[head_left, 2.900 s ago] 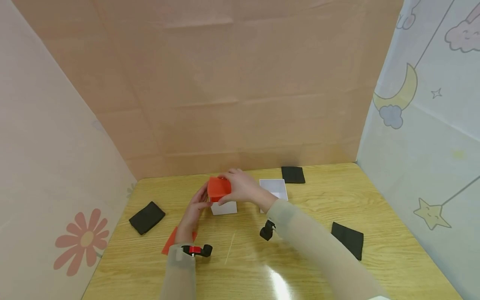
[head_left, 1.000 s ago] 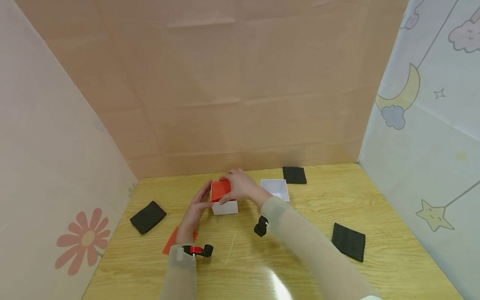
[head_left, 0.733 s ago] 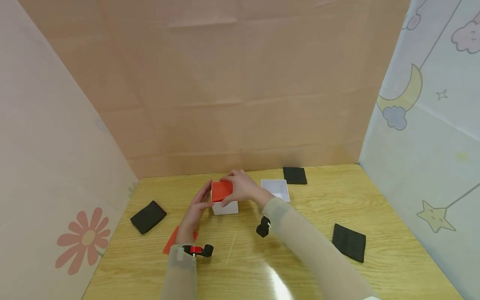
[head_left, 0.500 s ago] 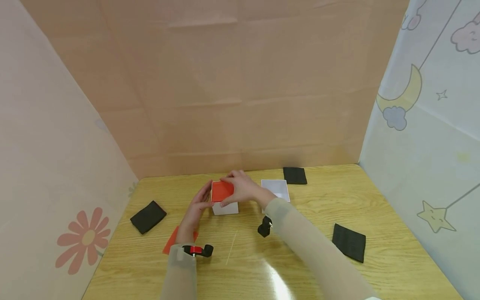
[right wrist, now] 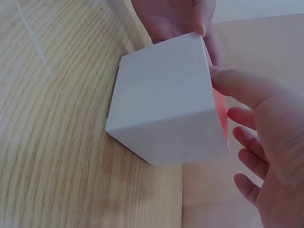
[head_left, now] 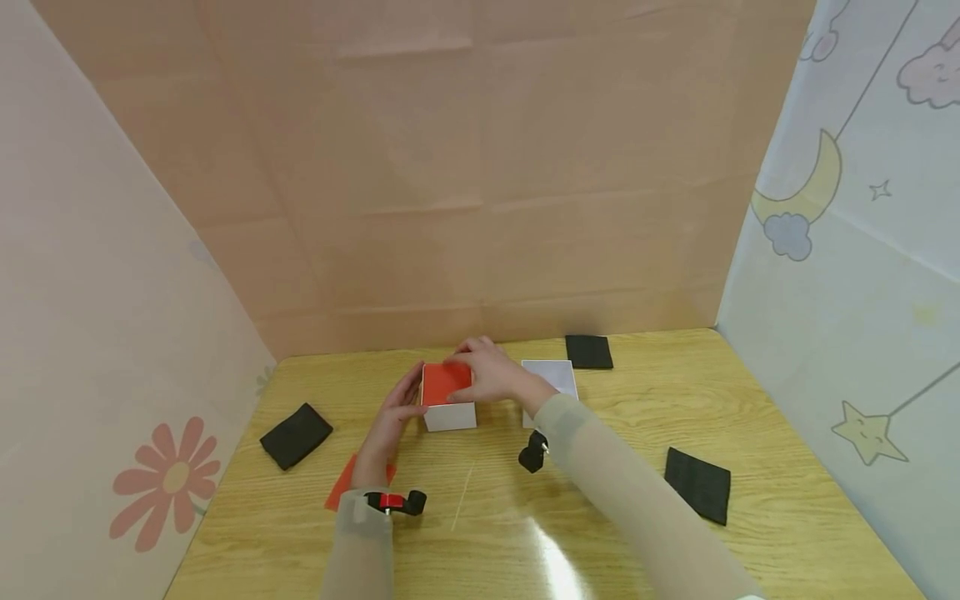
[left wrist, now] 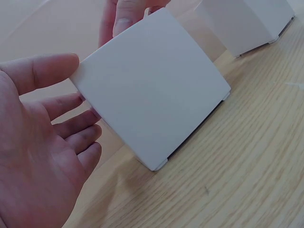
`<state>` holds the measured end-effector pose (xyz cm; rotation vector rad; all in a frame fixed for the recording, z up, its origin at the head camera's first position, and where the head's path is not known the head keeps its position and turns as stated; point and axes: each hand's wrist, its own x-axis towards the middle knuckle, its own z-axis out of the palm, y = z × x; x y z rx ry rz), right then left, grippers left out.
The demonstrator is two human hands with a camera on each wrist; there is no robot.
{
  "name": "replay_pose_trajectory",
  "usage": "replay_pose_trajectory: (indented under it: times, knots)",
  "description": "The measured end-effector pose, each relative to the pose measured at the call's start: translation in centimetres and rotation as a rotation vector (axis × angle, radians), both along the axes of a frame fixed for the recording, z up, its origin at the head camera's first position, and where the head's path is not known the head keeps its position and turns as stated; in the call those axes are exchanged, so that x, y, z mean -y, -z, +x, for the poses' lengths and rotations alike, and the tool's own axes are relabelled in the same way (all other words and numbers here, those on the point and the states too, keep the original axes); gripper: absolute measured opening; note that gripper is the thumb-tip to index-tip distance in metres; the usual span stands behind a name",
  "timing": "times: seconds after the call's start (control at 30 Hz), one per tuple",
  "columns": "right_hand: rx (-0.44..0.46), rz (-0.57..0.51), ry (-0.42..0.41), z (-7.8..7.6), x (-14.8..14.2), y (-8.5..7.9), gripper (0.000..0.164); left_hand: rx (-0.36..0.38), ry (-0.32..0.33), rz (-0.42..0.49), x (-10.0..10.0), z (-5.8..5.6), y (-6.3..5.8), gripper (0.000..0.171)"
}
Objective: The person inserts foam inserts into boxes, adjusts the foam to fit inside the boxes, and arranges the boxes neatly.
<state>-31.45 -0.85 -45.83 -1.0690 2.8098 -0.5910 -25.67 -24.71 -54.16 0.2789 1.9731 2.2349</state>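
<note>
By the worktop's (head_left: 487, 533) far edge, the box (head_left: 451, 417) is touched by the left hand (head_left: 390, 421), its red cloth (head_left: 442, 382) by the right hand (head_left: 492, 372) — both grips loose.

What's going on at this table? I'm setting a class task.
A person's left grip holds an open, square white cardboard box by its near left corner. The right grip reaches over the opening, its thumb down by the red fabric-like piece inside. A second white box stands to the right, partly hidden by the right arm. Around them on the wood-grain table lie three rectangular black fabric-like pieces and another red one.
</note>
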Motion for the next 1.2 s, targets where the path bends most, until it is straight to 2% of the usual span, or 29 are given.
replay_pose_trajectory:
  times: [0.57,0.8,1.2]
  knots:
    - [-0.047,0.106,0.025,0.2,1.8,-0.5,0.056,-0.004,0.001,0.008,0.1,0.0,0.1,0.080]
    - [-0.027,0.105,0.024,0.2,1.6,-0.6,0.056,0.005,-0.003,0.000,0.0,0.0,0.0,0.079]
    - [-0.029,0.127,0.092,0.0,1.0,-1.1,0.051,0.022,-0.035,-0.015,0.0,0.1,0.1,0.079]
